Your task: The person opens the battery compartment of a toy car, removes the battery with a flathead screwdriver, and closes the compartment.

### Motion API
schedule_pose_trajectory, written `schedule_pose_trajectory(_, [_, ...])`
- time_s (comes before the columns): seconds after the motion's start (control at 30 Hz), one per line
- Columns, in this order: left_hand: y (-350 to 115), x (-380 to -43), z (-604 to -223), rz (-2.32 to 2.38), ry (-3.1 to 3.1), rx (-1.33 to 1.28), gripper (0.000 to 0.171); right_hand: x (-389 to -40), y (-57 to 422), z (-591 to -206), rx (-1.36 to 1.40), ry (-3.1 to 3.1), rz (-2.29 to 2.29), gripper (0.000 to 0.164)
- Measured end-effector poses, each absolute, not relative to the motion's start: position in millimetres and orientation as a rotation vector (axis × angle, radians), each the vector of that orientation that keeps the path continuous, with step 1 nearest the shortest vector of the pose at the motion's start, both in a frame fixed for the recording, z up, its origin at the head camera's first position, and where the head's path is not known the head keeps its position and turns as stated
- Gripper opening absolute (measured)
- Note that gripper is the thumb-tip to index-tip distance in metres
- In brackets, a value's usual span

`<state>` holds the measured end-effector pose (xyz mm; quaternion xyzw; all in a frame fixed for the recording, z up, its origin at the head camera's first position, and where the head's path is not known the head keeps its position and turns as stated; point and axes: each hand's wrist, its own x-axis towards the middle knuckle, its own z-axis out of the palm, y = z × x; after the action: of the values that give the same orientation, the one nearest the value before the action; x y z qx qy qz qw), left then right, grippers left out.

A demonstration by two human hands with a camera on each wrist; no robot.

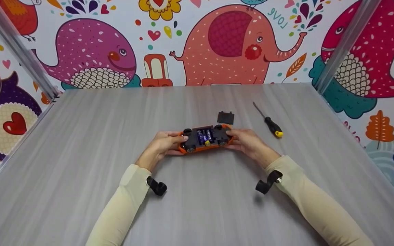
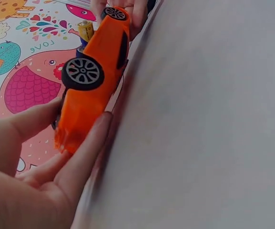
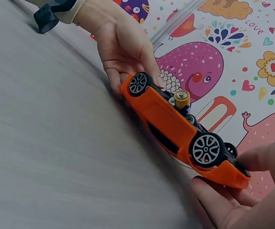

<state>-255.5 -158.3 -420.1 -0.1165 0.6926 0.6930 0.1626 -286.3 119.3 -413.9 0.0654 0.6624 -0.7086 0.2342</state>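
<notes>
An orange toy car (image 1: 201, 149) is held upside down, its black underside and wheels facing up. My left hand (image 1: 162, 145) grips one end, thumb on the underside and fingers below. At the other end my right hand (image 1: 248, 141) grips it the same way. The open battery compartment in the middle holds several purple batteries (image 1: 200, 136). One battery (image 3: 181, 98) with a gold end stands tilted up out of the compartment, above the car's side; it also shows in the left wrist view. The car's roof is turned down toward the table.
Just behind the car lies a black battery cover (image 1: 225, 118) with small tabs. A screwdriver (image 1: 273, 126) with a black and yellow handle lies to the right. The grey table (image 1: 80, 153) ends at a wall (image 1: 169, 44) printed with cartoon animals, with metal posts at both back corners.
</notes>
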Motion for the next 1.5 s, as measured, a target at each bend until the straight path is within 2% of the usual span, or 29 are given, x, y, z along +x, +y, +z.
schedule_pose_trajectory(0.57, [-158.3, -254.1, -419.5, 1.923, 2.026, -0.344, 0.056, -278.0, 124.1, -409.4, 0.116, 2.129, -1.755, 0.053])
schedule_pose_trajectory(1.1, [-160.2, -254.0, -420.4, 1.907, 2.030, -0.349, 0.056, -237.3, 105.9, -386.2, -0.539, 2.771, -1.228, 0.042])
schedule_pose_trajectory(1.5, [-160.3, -254.2, -420.6, 1.936, 2.005, -0.341, 0.056, -243.5, 89.9, -392.3, -0.902, 2.771, -1.089, 0.042])
